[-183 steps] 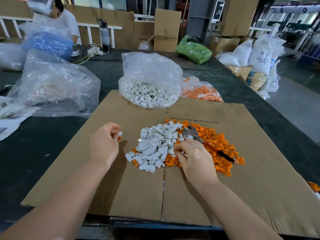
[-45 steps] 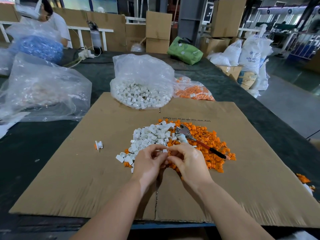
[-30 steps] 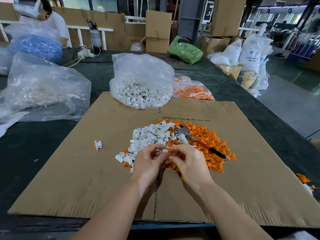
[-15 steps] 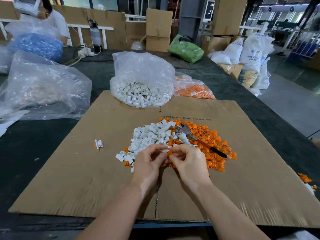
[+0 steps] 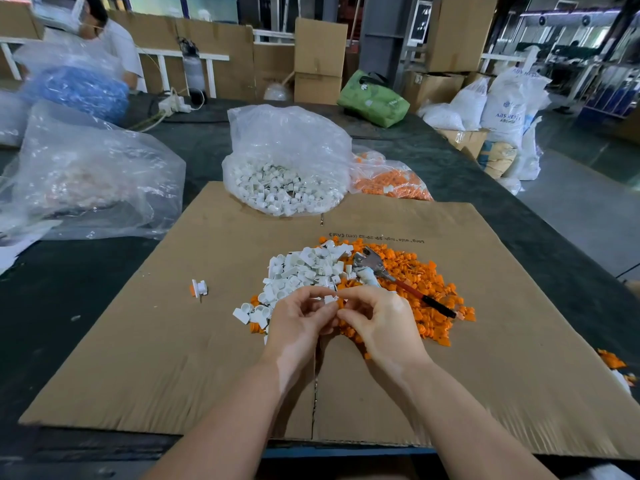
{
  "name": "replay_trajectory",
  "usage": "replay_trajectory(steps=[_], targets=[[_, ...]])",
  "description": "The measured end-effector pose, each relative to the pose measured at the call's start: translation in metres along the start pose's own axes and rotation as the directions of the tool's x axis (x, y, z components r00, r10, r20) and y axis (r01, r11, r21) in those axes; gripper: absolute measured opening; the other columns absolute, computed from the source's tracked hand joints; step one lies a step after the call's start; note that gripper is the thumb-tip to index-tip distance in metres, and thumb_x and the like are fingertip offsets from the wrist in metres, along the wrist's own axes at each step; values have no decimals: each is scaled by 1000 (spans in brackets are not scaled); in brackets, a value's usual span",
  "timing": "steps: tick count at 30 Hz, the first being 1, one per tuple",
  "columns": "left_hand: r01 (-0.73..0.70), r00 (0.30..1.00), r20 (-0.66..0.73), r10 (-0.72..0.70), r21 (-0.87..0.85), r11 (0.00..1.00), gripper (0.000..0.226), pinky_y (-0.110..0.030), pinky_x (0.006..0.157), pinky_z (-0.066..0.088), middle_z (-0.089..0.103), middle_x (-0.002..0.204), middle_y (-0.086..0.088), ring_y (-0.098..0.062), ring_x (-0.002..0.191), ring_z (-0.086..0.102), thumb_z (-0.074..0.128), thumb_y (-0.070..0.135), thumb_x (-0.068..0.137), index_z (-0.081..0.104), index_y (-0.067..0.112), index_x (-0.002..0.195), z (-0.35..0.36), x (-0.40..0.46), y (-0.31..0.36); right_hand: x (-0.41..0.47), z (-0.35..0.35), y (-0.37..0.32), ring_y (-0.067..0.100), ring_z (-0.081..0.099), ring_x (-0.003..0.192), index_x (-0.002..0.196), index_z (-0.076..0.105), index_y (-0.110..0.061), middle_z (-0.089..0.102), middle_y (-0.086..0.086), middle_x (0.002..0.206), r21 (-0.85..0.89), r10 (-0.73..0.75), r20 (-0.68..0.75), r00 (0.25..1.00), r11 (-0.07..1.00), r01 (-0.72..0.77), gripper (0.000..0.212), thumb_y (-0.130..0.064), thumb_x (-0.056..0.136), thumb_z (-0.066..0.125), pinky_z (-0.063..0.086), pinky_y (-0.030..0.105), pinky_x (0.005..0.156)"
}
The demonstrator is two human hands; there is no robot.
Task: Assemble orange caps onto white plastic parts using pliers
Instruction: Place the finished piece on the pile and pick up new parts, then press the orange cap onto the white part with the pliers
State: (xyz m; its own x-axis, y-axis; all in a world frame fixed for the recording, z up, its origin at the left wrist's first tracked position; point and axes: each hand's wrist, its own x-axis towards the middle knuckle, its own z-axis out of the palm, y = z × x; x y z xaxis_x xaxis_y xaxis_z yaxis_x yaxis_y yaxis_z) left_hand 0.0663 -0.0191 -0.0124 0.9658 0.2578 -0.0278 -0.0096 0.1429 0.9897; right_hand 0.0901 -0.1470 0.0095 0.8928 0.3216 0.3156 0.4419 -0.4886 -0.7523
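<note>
On the cardboard sheet (image 5: 173, 358) lie a pile of white plastic parts (image 5: 304, 268) and, to its right, a pile of orange caps (image 5: 415, 289). Pliers (image 5: 384, 271) with a red and black handle rest on the orange pile. My left hand (image 5: 298, 323) and my right hand (image 5: 377, 323) meet fingertip to fingertip just in front of the piles. Between them they pinch a small white part (image 5: 329, 299); an orange cap at my right fingertips is mostly hidden. One assembled white part with an orange cap (image 5: 198, 288) lies alone to the left.
A clear bag of white parts (image 5: 287, 168) and a bag of orange caps (image 5: 391, 181) stand behind the cardboard. A large crumpled clear bag (image 5: 90, 171) lies at the left. A person sits at the far left behind a blue-filled bag (image 5: 76, 91). Stray orange caps (image 5: 611, 360) lie near the right edge.
Six seconds ago my left hand set the assembled piece at the left while my right hand picked in the piles. Since then both hands have met and stay together, fingers shifting slightly.
</note>
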Motion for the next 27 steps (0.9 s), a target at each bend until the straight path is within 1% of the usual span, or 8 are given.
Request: replay_trajectory(steps=[3, 6, 9, 11, 14, 20, 25, 27], targets=[[12, 1000, -11, -12, -5, 1000, 17, -17, 54, 50, 56, 70, -15, -10, 55, 58, 62, -4, 85, 63, 0, 102, 0, 0, 1, 2, -2, 2, 2, 55, 81, 108, 69, -18, 60, -8, 86, -63, 1, -31, 1000, 998, -3, 28, -17, 80, 73, 43, 11, 71], [53, 998, -19, -54, -48, 997, 21, -17, 54, 50, 58, 76, -18, -11, 55, 59, 60, -5, 86, 61, -1, 107, 0, 2, 2, 7, -10, 10, 14, 50, 105, 121, 61, -17, 56, -1, 111, -296, 54, -190, 980, 949, -110, 35, -26, 87, 65, 37, 21, 85], [84, 996, -19, -84, -22, 996, 20, -17, 53, 50, 62, 73, -11, -7, 55, 61, 60, -2, 88, 62, 5, 106, -1, 4, 4, 11, -21, 17, 24, 40, 119, 129, 48, -19, 48, 2, 127, -566, 289, -198, 937, 746, -350, 46, -46, 92, 48, 31, 37, 97], [105, 994, -35, -105, -6, 994, 17, -19, 49, 50, 63, 67, -5, -7, 53, 60, 61, 1, 88, 64, 10, 102, -1, 6, 6, 14, -23, 20, 25, 39, 121, 125, 47, -19, 46, 2, 127, -671, 386, -141, 912, 640, -374, 50, -54, 89, 43, 29, 45, 103], [138, 989, -63, -137, 18, 990, 13, -19, 39, 42, 59, 60, 0, -5, 46, 54, 63, 5, 87, 65, 14, 97, -1, 11, 9, 22, -24, 20, 26, 37, 122, 120, 49, -18, 45, 3, 127, -689, 435, -101, 895, 618, -379, 45, -48, 86, 45, 23, 50, 109], [146, 987, -83, -141, 62, 987, 12, -16, 37, 35, 58, 58, 2, -2, 40, 48, 66, 8, 85, 66, 16, 94, -3, 19, 17, 33, -20, 21, 30, 32, 125, 117, 51, -15, 41, 8, 130, -638, 512, -118, 851, 617, -460, 46, -48, 85, 46, 16, 52, 111], [153, 985, -89, -148, 47, 987, 14, -17, 38, 38, 61, 62, 0, -3, 43, 51, 70, 8, 82, 67, 18, 93, -2, 25, 21, 29, -19, 24, 27, 37, 119, 116, 46, -15, 45, 6, 122, -683, 423, -146, 894, 611, -401, 43, -48, 89, 40, 21, 48, 110], [168, 982, -87, -165, 23, 986, 14, -17, 38, 37, 59, 59, -1, -5, 43, 50, 70, 8, 82, 67, 17, 93, -2, 28, 23, 28, -22, 23, 26, 44, 111, 108, 44, -13, 50, 5, 116, -677, 377, -146, 915, 636, -370, 36, -45, 91, 39, 32, 41, 101]])
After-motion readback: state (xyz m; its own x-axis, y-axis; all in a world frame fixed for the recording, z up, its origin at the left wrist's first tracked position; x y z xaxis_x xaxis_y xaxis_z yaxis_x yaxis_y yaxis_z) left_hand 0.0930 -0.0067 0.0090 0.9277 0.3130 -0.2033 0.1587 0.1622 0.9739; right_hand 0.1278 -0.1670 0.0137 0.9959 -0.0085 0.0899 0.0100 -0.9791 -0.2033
